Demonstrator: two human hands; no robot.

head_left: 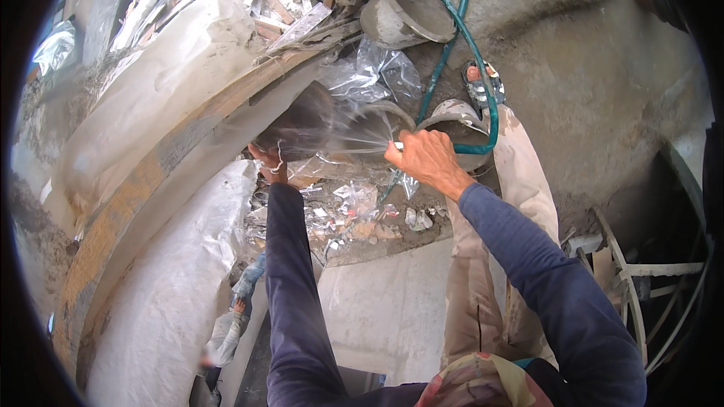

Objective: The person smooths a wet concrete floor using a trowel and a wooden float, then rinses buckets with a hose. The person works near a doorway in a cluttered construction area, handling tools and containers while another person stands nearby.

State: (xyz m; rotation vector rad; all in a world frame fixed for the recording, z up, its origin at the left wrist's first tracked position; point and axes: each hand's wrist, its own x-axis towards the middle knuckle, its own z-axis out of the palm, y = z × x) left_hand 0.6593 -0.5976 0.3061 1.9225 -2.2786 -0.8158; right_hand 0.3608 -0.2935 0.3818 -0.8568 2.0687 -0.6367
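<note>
My right hand [434, 157] is closed around the end of a green hose [477, 148], thumb at its mouth. Water fans out leftward from it in thin streaks, toward a dark bucket [305, 117] tipped on its side. At that bucket's near edge is my left hand [270, 163], fingers curled on the rim and partly hidden. Just beyond the spray stands a grey bucket [386, 114]. Another bucket with a pale, crusted rim [452, 111] sits behind my right hand, with the hose passing over it.
A mortar-stained bucket [386, 19] lies tilted at the back near clear plastic sheeting [373, 71]. A long curved board [162, 154] and white sacks [177, 279] fill the left. Litter covers the ground before me. A metal frame [622, 279] stands at right, beyond my sandalled foot [483, 83].
</note>
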